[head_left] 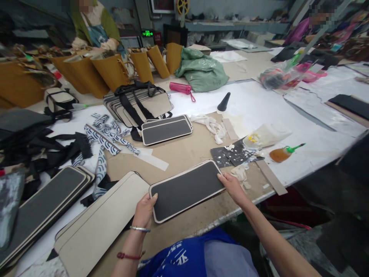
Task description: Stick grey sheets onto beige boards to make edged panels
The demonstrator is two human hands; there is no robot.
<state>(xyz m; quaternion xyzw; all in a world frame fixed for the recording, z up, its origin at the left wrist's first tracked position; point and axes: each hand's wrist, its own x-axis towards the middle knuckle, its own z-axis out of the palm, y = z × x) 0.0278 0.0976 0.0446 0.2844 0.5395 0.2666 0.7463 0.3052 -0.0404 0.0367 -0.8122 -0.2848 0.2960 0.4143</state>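
Note:
Between my two hands is a flat dark grey panel (186, 190) with rounded corners and a pale beige border. My left hand (145, 209) grips its left end, thumb on top. At the right end my right hand (232, 186) pinches the corner the same way, fingers underneath. Left of it lie larger beige panels (100, 227), overlapping, close to my left forearm. Farther back sit two small dark panels (167, 130) with beige borders, in front of a stack of beige panels (157, 104) with black straps.
More dark panels (52, 204) lie at left, near patterned strips (103, 138) and black straps. To the right are a glue-spotted dark sheet (230, 156), an amber squeeze bottle (281, 154) and a black cone (224, 102). Mustard bags (111, 75) and a person (98, 29) are behind.

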